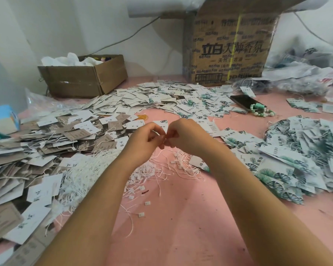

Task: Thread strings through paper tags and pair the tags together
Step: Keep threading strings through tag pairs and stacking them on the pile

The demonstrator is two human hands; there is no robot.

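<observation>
While both hands meet over the middle of the pink table (190, 217), the left hand (144, 140) and the right hand (185, 136) have their fingers curled tight and their tips pressed together on one small paper tag (162, 124), whose white corner stands up just above the knuckles. The pinch from both sides probably steadies the tag's hole so a cord end can be fed through. Whether a string is already in the fingertips I cannot tell, as the fingers hide that spot. Taking the hands as the centre of the dial, the supplies lie in a ring, seemingly so that each kind is a short reach away. Loose white strings (81, 169) are heaped at 8 o'clock, with a smaller tuft (181, 162) at 5 o'clock just under the right wrist. Brown and grey tags (27, 143) spread at 9 o'clock, plain white tags (142, 98) at 12 o'clock, and leaf-printed tags (300, 150) at 3 o'clock. A phone (242, 101) and a green bead bracelet (263, 112) sit at 2 o'clock, well apart from the work. I judge the threading of this tag to be under way, with a great many tags left to do.
</observation>
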